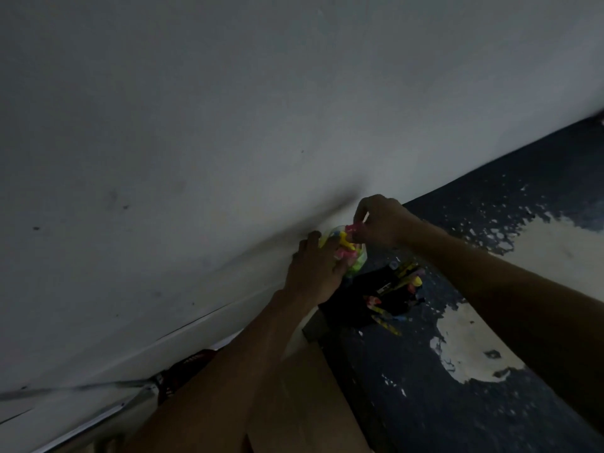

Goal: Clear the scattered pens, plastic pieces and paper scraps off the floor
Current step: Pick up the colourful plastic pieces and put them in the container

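Plastic pieces (348,248), pink, yellow and green, are bunched together in what looks like a clear container (354,271), though the dim light makes its form hard to read. It sits at the foot of the white wall (196,125), where wall meets floor. The left hand (315,273) curls around its left side, fingers wrapped on it. The right hand (379,222) comes from the right and pinches a pink piece (354,228) at the top of the bunch, between thumb and fingertips. Just nearer and to the right, a black case (382,297) lies on the floor with pens (407,279) and other coloured bits on and beside it. The floor (425,387) is dark blue, with pale worn patches to the right. Both forearms cross the near view, and the left one hides part of the strip along the wall's base.
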The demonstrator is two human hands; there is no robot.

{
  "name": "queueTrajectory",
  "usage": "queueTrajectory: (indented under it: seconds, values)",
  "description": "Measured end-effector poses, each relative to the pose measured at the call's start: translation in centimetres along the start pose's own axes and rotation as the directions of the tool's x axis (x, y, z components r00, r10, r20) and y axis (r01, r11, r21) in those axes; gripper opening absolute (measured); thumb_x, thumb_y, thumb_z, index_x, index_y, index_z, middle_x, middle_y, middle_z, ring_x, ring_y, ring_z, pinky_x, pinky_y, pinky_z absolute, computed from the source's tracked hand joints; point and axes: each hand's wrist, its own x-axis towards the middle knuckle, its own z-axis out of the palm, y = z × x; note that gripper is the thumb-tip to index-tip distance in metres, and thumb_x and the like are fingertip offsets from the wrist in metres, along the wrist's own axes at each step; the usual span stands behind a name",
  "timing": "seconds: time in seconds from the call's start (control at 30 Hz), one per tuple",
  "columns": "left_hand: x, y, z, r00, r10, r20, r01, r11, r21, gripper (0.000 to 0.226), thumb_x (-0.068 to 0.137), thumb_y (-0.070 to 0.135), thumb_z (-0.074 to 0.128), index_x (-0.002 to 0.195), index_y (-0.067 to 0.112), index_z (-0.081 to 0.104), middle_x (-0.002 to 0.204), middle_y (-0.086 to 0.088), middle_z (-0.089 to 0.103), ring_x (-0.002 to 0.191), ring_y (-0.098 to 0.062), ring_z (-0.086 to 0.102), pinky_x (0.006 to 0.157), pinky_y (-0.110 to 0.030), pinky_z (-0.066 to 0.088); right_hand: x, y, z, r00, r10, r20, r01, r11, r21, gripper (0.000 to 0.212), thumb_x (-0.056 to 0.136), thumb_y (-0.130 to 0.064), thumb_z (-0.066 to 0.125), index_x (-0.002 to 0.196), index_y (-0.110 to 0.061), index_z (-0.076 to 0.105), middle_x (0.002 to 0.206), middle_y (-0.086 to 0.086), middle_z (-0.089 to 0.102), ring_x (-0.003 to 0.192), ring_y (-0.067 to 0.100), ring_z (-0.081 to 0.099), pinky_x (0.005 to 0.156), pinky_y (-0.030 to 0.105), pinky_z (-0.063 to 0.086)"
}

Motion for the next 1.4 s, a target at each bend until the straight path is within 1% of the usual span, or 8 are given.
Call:
queueTrajectory:
  seconds: [0.17,0.33,0.57,0.8,0.93,1.07,1.2,1.4]
  values:
    - [-0.6,-0.2,-0.4,0.994,0.043,-0.099,-0.06,0.983,-0.171,0.05,0.085,0.052,0.058,0.126,0.023,0.053,0.123,-0.009,0.049,0.113,-0.029,0.049,0.087,-0.047,0.049,0.1,-0.2,1.3,0.999,-0.013,-0.044,0.011,0.999,-0.048,0.021,0.078,-0.025,0.075,0.097,-0.03,0.068,0.1,0.005,0.068,0.083,0.024,0.066,0.072,0.033,0.056]
    - [-0.7,-0.6,-0.1,0.99,0.052,-0.132,-0.083,0.966,-0.244,0.046,0.078,0.044,0.062,0.118,0.021,0.057,0.112,-0.006,0.057,0.105,-0.025,0.054,0.083,-0.043,0.05,0.0,-0.8,2.5,0.991,-0.037,-0.126,0.026,0.996,-0.087,0.042,0.071,-0.009,0.072,0.106,-0.03,0.065,0.102,0.002,0.065,0.087,0.025,0.064,0.07,0.032,0.053]
    - [-1.1,-0.5,-0.6,0.981,0.073,-0.179,-0.126,0.943,-0.309,0.045,0.084,0.037,0.067,0.124,0.019,0.055,0.115,-0.007,0.054,0.104,-0.027,0.056,0.083,-0.046,0.051,-0.1,-0.2,2.4,0.985,-0.086,-0.15,0.092,0.995,0.029,0.032,0.069,-0.003,0.075,0.096,-0.02,0.072,0.096,-0.001,0.07,0.083,0.014,0.064,0.073,0.033,0.058]
    - [-1.4,0.7,-1.2,0.993,0.078,-0.09,-0.076,0.997,0.023,0.041,0.092,0.038,0.055,0.129,0.022,0.054,0.138,-0.011,0.039,0.123,-0.035,0.04,0.088,-0.049,0.049,-0.2,-0.5,3.0,0.997,0.074,-0.024,-0.072,0.996,0.055,0.029,0.062,-0.033,0.063,0.085,-0.019,0.076,0.088,0.007,0.07,0.069,0.023,0.064,0.06,0.027,0.052]
    - [-1.3,1.0,-1.3,0.994,0.081,-0.078,-0.072,0.992,0.105,0.039,0.094,0.04,0.051,0.131,0.026,0.055,0.143,-0.015,0.035,0.128,-0.038,0.034,0.095,-0.05,0.044,0.2,-0.1,2.0,0.972,0.227,-0.055,-0.192,0.91,0.368,0.028,0.073,-0.022,0.06,0.084,-0.001,0.074,0.087,0.018,0.072,0.073,0.021,0.069,0.057,0.024,0.05]
    - [-0.8,1.2,-1.1,0.999,0.017,-0.037,-0.011,0.988,0.153,0.043,0.097,0.044,0.045,0.134,0.022,0.051,0.149,-0.016,0.028,0.133,-0.037,0.029,0.097,-0.048,0.042,0.1,-0.6,0.2,0.963,0.256,0.085,-0.265,0.836,0.48,0.031,0.091,0.002,0.041,0.111,0.002,0.064,0.056,0.006,0.058,0.028,0.002,0.046,0.033,0.012,0.036]
    - [-0.9,1.1,-1.1,1.0,0.0,-0.014,0.001,0.997,0.072,0.044,0.098,0.041,0.045,0.138,0.023,0.047,0.152,-0.015,0.025,0.134,-0.036,0.03,0.1,-0.047,0.041,-0.3,-0.4,0.3,0.984,0.161,0.081,-0.18,0.89,0.418,0.03,0.088,0.003,0.062,0.118,0.003,0.06,0.064,0.006,0.051,0.038,0.003,0.05,0.037,0.014,0.037]
    - [-1.4,0.8,-2.5,0.978,0.024,-0.206,-0.07,0.973,-0.218,0.044,0.088,0.043,0.04,0.113,0.012,0.061,0.12,-0.01,0.05,0.11,-0.029,0.052,0.083,-0.044,0.051,-0.3,-0.8,2.8,0.969,0.054,-0.239,0.022,0.953,0.301,0.024,0.071,0.004,0.075,0.093,-0.006,0.071,0.08,0.012,0.067,0.068,0.02,0.06,0.049,0.013,0.038]
